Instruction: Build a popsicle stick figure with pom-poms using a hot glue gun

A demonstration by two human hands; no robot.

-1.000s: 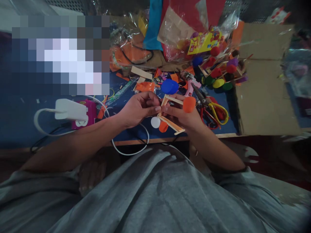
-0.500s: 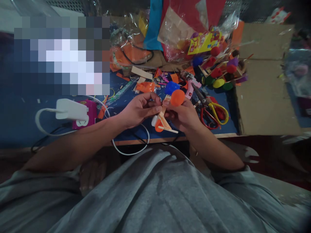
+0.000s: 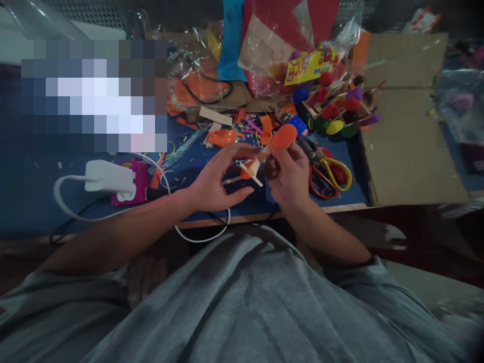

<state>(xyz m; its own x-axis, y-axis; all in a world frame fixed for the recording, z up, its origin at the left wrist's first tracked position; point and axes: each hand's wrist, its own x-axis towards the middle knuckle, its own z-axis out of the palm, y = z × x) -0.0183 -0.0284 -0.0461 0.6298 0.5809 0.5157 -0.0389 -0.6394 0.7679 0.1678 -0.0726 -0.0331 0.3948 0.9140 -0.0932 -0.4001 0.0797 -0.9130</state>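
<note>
My right hand point(image 3: 289, 174) is closed on a small wooden-stick craft point(image 3: 256, 169). A round orange disc point(image 3: 284, 136) stands at its upper end by my fingertips, and another orange piece shows among the sticks lower down. My left hand point(image 3: 219, 179) is open, thumb and fingers spread to either side of the craft's lower end; whether they touch it I cannot tell. Just beyond my right fingers is a blue piece point(image 3: 297, 126); I cannot tell whether it belongs to the craft. Scissors point(image 3: 327, 169) with red and yellow handles lie right of my right hand.
Left of me are a white charger point(image 3: 108, 176) and a magenta socket block point(image 3: 138, 186), with a white cable point(image 3: 177, 229) looping over the table edge. Orange scraps point(image 3: 225, 137), colourful stick crafts point(image 3: 340, 108) and plastic bags lie behind. Cardboard point(image 3: 408, 146) lies at the right.
My left fingers have opened away from the craft. The craft has turned in my right hand, and its orange disc has moved up and right. The blue piece appears farther right.
</note>
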